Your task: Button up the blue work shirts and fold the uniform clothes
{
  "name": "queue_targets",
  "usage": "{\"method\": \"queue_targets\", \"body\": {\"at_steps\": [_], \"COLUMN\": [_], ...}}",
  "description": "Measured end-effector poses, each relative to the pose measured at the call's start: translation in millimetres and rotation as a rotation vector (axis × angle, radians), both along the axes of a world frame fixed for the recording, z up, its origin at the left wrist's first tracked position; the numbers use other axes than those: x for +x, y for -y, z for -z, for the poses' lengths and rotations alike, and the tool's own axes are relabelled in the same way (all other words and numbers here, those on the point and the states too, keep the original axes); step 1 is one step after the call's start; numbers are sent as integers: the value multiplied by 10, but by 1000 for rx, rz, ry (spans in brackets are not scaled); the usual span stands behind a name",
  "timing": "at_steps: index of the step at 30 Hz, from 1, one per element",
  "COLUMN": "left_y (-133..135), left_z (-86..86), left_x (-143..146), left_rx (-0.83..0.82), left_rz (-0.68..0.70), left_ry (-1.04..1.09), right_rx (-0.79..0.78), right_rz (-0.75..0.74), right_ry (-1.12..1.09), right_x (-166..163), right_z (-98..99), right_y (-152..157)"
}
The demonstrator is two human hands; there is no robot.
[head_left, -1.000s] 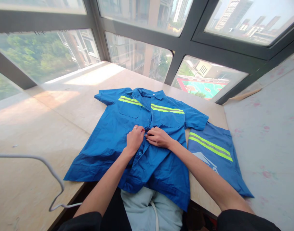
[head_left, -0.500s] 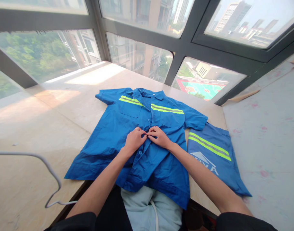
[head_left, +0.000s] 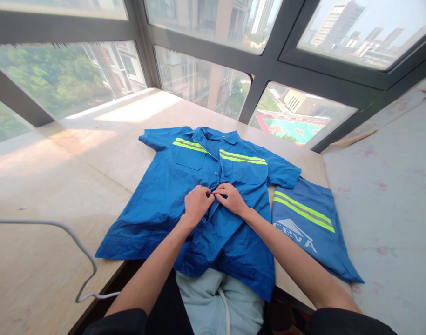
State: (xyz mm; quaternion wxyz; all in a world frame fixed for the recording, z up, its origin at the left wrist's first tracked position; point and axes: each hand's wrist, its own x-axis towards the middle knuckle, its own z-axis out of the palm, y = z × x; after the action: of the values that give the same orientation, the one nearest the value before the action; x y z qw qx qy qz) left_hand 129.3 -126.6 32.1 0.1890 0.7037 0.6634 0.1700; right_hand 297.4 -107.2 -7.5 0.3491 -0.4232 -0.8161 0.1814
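A blue short-sleeved work shirt with yellow-and-grey reflective strips lies front up, its collar away from me. My left hand and my right hand meet over the middle of its front opening. Both have their fingertips pinched on the placket, nearly touching each other. Whatever button or buttonhole sits between the fingers is hidden. One button shows just below my left hand, and another shows above the hands. The lower front edges hang over the ledge toward my lap.
A folded blue garment with reflective strips and white lettering lies to the right, partly under the shirt's sleeve. A grey-white cable loops over the left of the pale ledge. Window frames border the back; a flowered wall stands right.
My left hand and forearm have shifted slightly right, closer to my right hand. The cable's loop has moved right too. Both hands keep their pinch on the placket.
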Motion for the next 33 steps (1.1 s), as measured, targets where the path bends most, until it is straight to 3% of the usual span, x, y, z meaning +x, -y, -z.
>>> {"method": "queue_targets", "body": {"at_steps": [11, 20, 25, 33], "left_y": [88, 75, 76, -29], "left_z": [-23, 13, 24, -68], "left_x": [36, 20, -4, -45], "left_rx": [-75, -32, -30, -224], "left_rz": [-115, -91, -43, -33], "left_ry": [122, 146, 123, 198], "right_rx": [-48, -283, -366, -499], "right_rz": [52, 37, 93, 125], "right_ry": [42, 178, 395, 627], "right_x": [-62, -129, -212, -367], "right_z": [-3, -224, -399, -638], "right_y": [-9, -133, -173, -264]}}
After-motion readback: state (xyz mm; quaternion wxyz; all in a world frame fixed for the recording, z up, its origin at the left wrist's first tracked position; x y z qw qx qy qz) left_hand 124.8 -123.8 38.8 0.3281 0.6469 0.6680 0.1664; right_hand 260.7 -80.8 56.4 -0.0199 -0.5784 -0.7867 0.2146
